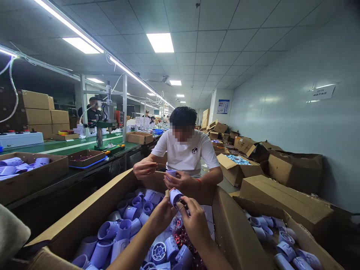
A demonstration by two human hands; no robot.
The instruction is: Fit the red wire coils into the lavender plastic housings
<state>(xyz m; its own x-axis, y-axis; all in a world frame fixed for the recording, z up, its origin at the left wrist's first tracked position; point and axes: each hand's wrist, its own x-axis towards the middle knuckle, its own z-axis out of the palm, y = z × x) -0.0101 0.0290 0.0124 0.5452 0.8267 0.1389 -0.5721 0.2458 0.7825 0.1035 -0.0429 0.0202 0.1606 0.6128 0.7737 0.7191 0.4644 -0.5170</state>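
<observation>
My left hand (163, 213) is closed around a lavender plastic cylindrical housing (174, 195), held tilted above a large cardboard box. My right hand (195, 217) reaches to the housing's lower right end with its fingers pinched. Something small and dark shows at those fingertips, too small to make out. Below my hands, many similar lavender housings (123, 228) lie heaped in the box (84, 210). Small reddish, shiny parts (180, 238) lie among them, partly hidden by my right forearm.
Across the box a person (184, 150) holds another lavender cup-shaped piece (171, 173). An open carton of housings (284, 240) stands at right. Left runs a green workbench (75, 144) with a press machine (105, 116) and a carton (53, 174) of lavender parts.
</observation>
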